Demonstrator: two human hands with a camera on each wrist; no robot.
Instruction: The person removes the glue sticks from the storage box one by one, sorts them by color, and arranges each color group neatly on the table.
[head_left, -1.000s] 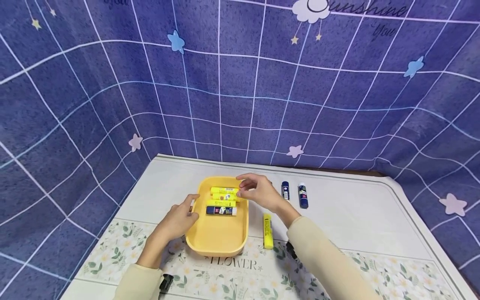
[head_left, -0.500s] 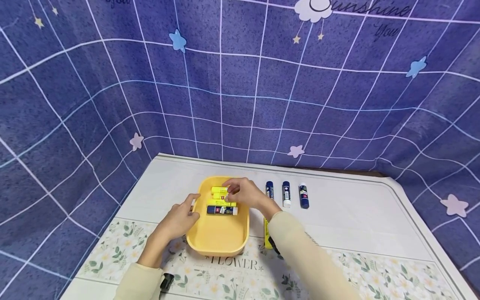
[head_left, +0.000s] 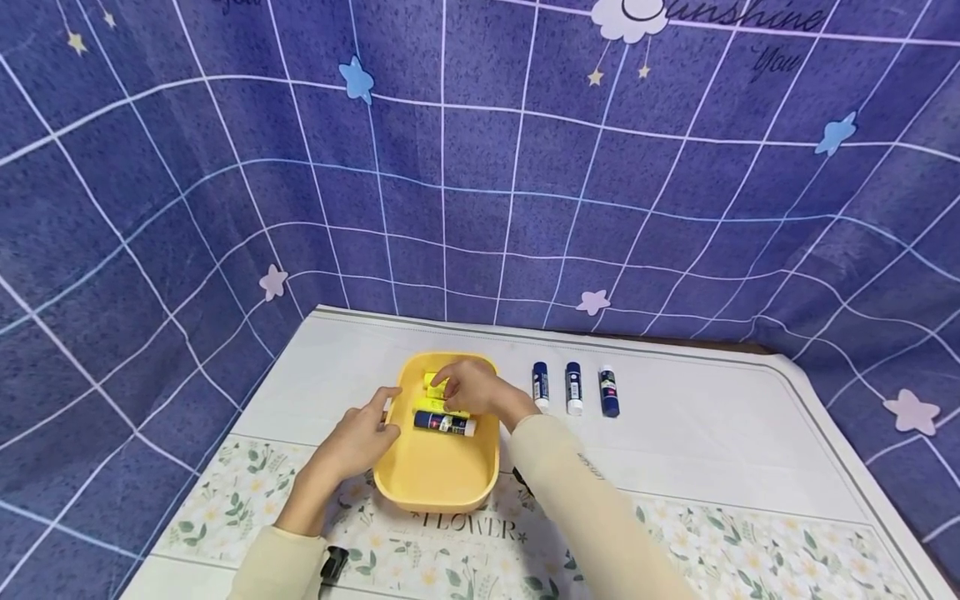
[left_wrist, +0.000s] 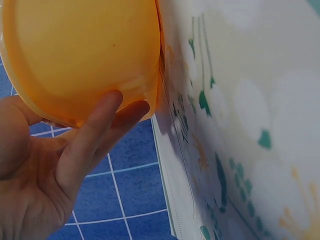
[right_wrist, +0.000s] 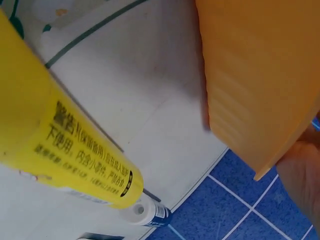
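A yellow tray [head_left: 433,479] lies on the table with several yellow glue sticks [head_left: 426,405] and a navy glue stick [head_left: 442,423] in it. My left hand [head_left: 356,442] holds the tray's left side, thumb and index finger at the rim; in the left wrist view two fingers [left_wrist: 95,122] press against the outer wall. My right hand [head_left: 474,387] reaches over the right rim, its curled thumb and index finger around the upper yellow sticks and partly covering them. I cannot tell whether it pinches one.
Three navy glue sticks [head_left: 573,389] stand in a row right of the tray. A yellow glue stick [right_wrist: 65,135] lies beside the tray in the right wrist view, hidden under the sleeve from the head view. A blue grid curtain [head_left: 480,167] rises behind the table.
My right hand has moved left and farther over the yellow glue sticks, uncovering a third navy glue stick on the table; its sleeve now hides the loose yellow one. The left hand has stayed put.
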